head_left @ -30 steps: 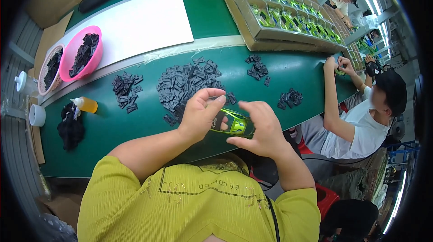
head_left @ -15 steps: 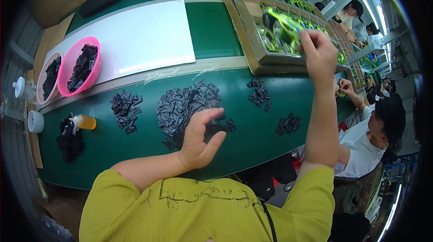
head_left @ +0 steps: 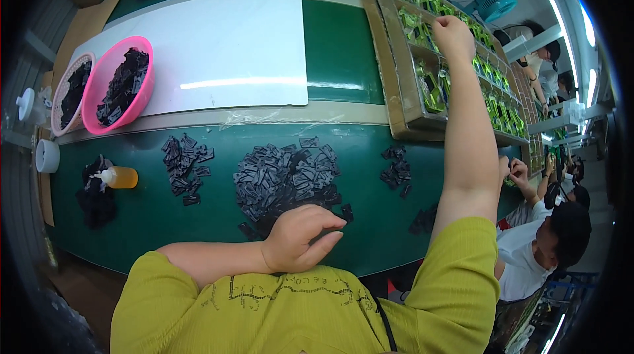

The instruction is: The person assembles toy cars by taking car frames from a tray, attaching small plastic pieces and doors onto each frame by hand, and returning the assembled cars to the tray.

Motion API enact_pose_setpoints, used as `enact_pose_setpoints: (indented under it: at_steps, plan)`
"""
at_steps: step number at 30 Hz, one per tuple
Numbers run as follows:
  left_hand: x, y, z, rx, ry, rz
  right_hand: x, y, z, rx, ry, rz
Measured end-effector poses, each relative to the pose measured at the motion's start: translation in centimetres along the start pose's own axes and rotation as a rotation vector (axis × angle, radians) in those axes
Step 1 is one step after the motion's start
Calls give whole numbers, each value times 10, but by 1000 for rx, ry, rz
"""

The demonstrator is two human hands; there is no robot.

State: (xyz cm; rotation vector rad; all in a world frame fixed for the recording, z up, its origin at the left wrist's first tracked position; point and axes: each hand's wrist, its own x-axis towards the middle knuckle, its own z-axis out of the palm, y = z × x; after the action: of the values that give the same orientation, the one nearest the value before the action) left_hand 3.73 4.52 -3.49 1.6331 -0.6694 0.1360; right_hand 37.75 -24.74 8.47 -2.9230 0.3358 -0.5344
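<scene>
Black small plastic parts (head_left: pixel 285 177) lie in a big pile on the green table (head_left: pixel 165 222), just in front of the left hand (head_left: pixel 302 238). This hand is loosely curled at the pile's near edge, and one cannot tell if it holds a part. The right hand (head_left: pixel 452 32) is stretched far out, fingers closed together over the cardboard tray (head_left: pixel 393 83) of green pieces; what it grips is hidden. Such a long reach could knock neighbouring pieces out of place.
</scene>
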Motion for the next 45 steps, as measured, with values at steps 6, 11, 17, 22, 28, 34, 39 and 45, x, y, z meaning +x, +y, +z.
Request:
enact_pose_setpoints:
  at_steps: [6,11,17,22,28,34,39,45]
  plan:
    - [6,-2,1,-13,-27,2,42,29,8,-258,-410,48]
    - [2,0,2,8,-24,-10,64,48,40,-149,-408,7]
    - [0,2,2,9,-20,-23,48,69,28,303,-294,177]
    - [4,1,3,60,-11,88,17,105,-42,1207,-234,210]
    - [5,5,9,246,11,255,-182,139,-104,1683,-906,-71]
    - [-11,29,22,726,-184,425,-379,64,-74,1360,-1207,291]
    - [-21,21,19,546,-462,289,-417,66,-77,1106,-934,347]
    - [-24,27,9,613,-540,-22,-424,120,-51,489,-10,177]
